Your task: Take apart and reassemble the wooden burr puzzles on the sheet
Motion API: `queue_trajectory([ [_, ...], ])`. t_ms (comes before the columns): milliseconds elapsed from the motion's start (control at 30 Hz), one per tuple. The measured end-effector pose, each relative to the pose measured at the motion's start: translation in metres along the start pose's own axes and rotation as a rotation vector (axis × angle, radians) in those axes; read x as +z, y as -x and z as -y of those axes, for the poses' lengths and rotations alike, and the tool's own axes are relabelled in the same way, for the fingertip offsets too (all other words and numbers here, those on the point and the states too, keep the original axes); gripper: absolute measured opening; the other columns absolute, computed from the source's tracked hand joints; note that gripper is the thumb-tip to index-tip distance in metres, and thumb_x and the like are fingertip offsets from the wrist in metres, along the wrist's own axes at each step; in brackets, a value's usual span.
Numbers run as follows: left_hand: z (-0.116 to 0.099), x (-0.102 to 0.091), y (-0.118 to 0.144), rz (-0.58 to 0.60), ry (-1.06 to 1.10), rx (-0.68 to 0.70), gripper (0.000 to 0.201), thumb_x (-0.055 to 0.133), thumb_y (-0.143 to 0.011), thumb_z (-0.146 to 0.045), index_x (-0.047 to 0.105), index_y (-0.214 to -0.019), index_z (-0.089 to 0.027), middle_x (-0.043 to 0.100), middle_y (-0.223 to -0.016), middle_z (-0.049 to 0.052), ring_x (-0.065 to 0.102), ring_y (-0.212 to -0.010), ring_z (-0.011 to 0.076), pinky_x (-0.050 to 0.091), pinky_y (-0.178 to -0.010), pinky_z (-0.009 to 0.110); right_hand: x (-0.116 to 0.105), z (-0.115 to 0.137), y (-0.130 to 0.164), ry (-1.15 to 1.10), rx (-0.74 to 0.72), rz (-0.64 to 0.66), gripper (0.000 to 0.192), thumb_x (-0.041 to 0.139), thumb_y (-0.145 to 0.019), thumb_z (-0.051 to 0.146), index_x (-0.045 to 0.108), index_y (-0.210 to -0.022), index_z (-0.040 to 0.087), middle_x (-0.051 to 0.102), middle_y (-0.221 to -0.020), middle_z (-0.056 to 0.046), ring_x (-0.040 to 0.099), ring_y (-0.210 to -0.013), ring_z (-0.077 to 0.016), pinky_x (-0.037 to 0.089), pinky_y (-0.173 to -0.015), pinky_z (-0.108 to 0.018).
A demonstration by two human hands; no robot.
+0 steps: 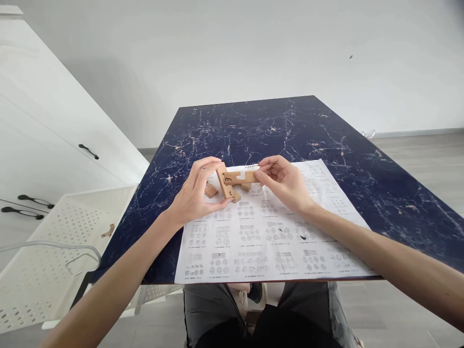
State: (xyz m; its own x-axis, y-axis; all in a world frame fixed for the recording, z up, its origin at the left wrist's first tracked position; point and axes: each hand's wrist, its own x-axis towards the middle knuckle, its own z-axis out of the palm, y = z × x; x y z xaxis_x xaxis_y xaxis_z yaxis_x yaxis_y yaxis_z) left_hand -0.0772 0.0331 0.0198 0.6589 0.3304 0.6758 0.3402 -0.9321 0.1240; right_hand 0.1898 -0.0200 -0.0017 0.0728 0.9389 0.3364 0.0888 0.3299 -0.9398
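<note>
One blue table (239, 135), white wall (232, 53) beyond. Over one printed sheet (232, 220) and at least two loose pieces (211, 190), I see the left hand (192, 192) pinching one block (222, 183), the right hand (286, 184) one notched bar (234, 178).

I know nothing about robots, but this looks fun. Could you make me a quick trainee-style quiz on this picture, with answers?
1. Multiple choice: what is spread over the near part of the tabletop?
A) a folded towel
B) a printed paper sheet
C) a metal tray

2. True or false: both of the person's grips are empty.

3. Fill in the blank: the tabletop is dark ____ with pale veins.

Key:
1. B.
2. False. The left grip holds a wooden piece with a mark like a 2, and the right grip pinches one end of a notched wooden bar.
3. Blue.
</note>
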Motion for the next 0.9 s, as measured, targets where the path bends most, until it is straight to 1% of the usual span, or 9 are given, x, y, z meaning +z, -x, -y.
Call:
queue_trajectory([
  [100, -0.003, 0.001, -0.001, 0.001, 0.021, 0.005, 0.095, 0.089, -0.084, -0.034, 0.033, -0.160, -0.026, 0.051, -0.147, 0.019, 0.056, -0.138, 0.0383, 0.054, -0.113, 0.061, 0.000, 0.002, 0.001, 0.022, -0.047, -0.013, 0.022, 0.078, -0.093, 0.032, 0.065, -0.108, 0.024, 0.068, -0.089, -0.002, 0.067, -0.082, -0.0192, 0.060, -0.074, -0.038],
  [200, -0.008, 0.003, -0.001, 0.011, 0.067, -0.019, 0.095, 0.090, -0.084, -0.036, 0.033, -0.161, -0.027, 0.052, -0.148, 0.019, 0.056, -0.139, 0.0379, 0.054, -0.113, 0.061, 0.001, 0.005, 0.002, 0.005, -0.053, -0.012, 0.021, 0.077, -0.093, 0.032, 0.063, -0.108, 0.025, 0.064, -0.085, 0.000, 0.063, -0.071, -0.0166, 0.057, -0.062, -0.034],
  [267, -0.012, 0.005, 0.000, 0.031, 0.106, -0.044, 0.094, 0.089, -0.084, -0.038, 0.034, -0.160, -0.027, 0.052, -0.148, 0.018, 0.056, -0.139, 0.0376, 0.054, -0.113, 0.060, 0.002, 0.009, 0.003, 0.008, -0.073, -0.018, 0.019, 0.076, -0.094, 0.033, 0.063, -0.106, 0.025, 0.063, -0.089, 0.000, 0.059, -0.064, -0.0138, 0.054, -0.056, -0.032],
  [367, -0.016, 0.008, 0.002, 0.062, 0.143, -0.067, 0.093, 0.090, -0.084, -0.038, 0.036, -0.159, -0.027, 0.053, -0.148, 0.018, 0.056, -0.138, 0.0378, 0.054, -0.112, 0.060, 0.003, 0.015, 0.005, 0.067, -0.139, -0.030, 0.015, 0.073, -0.095, 0.031, 0.063, -0.106, 0.026, 0.065, -0.097, -0.001, 0.056, -0.063, -0.0122, 0.052, -0.056, -0.031],
  [533, -0.020, 0.008, 0.002, 0.105, 0.161, -0.098, 0.094, 0.090, -0.084, -0.037, 0.035, -0.160, -0.028, 0.053, -0.149, 0.018, 0.056, -0.139, 0.0383, 0.053, -0.113, 0.061, 0.003, 0.025, 0.009, 0.157, -0.212, -0.026, 0.012, 0.069, -0.097, 0.027, 0.062, -0.107, 0.027, 0.065, -0.097, -0.002, 0.057, -0.065, -0.0149, 0.051, -0.057, -0.034],
  [667, -0.022, 0.008, 0.002, 0.142, 0.162, -0.084, 0.095, 0.089, -0.085, -0.037, 0.032, -0.161, -0.029, 0.054, -0.149, 0.018, 0.057, -0.139, 0.0390, 0.053, -0.112, 0.063, 0.003, 0.029, 0.010, 0.216, -0.271, -0.023, 0.014, 0.067, -0.096, 0.021, 0.061, -0.108, 0.027, 0.064, -0.098, -0.002, 0.055, -0.061, -0.0139, 0.049, -0.055, -0.035],
  [800, -0.024, 0.011, 0.004, 0.181, 0.156, -0.066, 0.094, 0.085, -0.089, -0.036, 0.028, -0.164, -0.030, 0.054, -0.151, 0.018, 0.056, -0.142, 0.0388, 0.055, -0.111, 0.060, 0.004, 0.032, 0.012, 0.246, -0.276, 0.025, 0.017, 0.064, -0.095, 0.017, 0.060, -0.108, 0.027, 0.064, -0.101, -0.002, 0.051, -0.056, -0.0113, 0.044, -0.049, -0.033],
  [900, -0.025, 0.012, 0.005, 0.180, 0.133, -0.028, 0.095, 0.083, -0.091, -0.035, 0.024, -0.165, -0.029, 0.054, -0.152, 0.019, 0.056, -0.143, 0.0390, 0.054, -0.113, 0.061, 0.004, 0.034, 0.015, 0.242, -0.258, 0.051, 0.018, 0.063, -0.095, 0.017, 0.060, -0.108, 0.028, 0.063, -0.101, -0.001, 0.047, -0.053, -0.0097, 0.041, -0.047, -0.032],
])
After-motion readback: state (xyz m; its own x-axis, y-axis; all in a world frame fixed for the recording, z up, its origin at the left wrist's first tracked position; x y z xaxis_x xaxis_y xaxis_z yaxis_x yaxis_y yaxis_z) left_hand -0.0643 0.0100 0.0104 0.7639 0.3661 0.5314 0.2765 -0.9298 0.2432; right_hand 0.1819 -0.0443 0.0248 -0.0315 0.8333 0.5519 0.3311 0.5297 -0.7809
